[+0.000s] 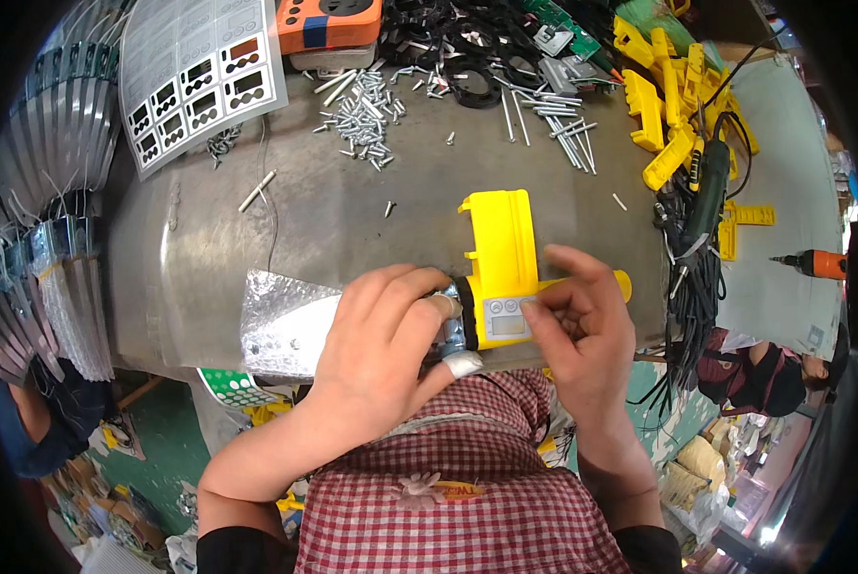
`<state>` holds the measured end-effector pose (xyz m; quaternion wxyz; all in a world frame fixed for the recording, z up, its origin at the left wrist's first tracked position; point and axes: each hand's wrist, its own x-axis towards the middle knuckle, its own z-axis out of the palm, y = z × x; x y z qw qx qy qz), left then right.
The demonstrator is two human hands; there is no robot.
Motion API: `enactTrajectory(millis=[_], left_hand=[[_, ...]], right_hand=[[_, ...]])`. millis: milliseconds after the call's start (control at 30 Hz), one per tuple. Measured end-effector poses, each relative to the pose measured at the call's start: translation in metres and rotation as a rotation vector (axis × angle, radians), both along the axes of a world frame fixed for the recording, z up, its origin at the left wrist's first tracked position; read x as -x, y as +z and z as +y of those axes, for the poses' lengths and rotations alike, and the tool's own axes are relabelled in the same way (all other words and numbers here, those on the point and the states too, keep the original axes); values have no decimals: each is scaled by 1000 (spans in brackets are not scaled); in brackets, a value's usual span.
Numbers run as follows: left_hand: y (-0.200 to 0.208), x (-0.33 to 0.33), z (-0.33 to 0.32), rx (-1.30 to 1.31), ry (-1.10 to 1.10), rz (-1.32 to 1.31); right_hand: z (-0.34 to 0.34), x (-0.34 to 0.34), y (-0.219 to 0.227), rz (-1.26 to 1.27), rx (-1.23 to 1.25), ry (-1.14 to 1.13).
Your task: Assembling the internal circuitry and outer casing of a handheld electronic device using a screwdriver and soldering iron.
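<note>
A yellow plastic housing with a small grey button-and-window panel lies at the table's near edge. From its left side runs a flat metal blade in clear bubble wrap. My left hand is closed around the joint between blade and housing; whitish tape covers its thumb and one fingertip. My right hand is at the housing's right side, its thumb against the panel's right edge. Its index finger is raised and apart from the thumb, the other fingers partly curled. A yellow rounded end shows behind it.
A sheet of panel stickers is at the back left, with loose screws beside it. Black cables and yellow parts lie behind. A power tool lies right; wrapped blades fan out left.
</note>
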<state>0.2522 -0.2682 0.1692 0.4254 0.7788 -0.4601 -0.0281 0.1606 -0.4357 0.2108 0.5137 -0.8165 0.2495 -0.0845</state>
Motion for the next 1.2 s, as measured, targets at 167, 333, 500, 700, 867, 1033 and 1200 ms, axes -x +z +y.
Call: enactTrajectory(millis=[167, 333, 500, 700, 867, 1033, 1200], left_hand=[[0, -1, 1, -6, -1, 0], [1, 0, 1, -17, 3, 19], [-1, -1, 0, 7, -128, -62], [5, 0, -2, -38, -125, -56], [8, -3, 4, -73, -116, -78], [36, -17, 26, -450, -2, 7], [38, -17, 36, -431, -90, -169]], right_hand=[[2, -2, 1, 15, 46, -5], [5, -2, 3, 22, 53, -30], [3, 3, 1, 58, 136, 73], [3, -4, 13, 36, 694, 360], [-14, -9, 21, 129, 865, 361], [-78, 14, 2, 38, 730, 487], [-71, 8, 3, -160, 601, 457]])
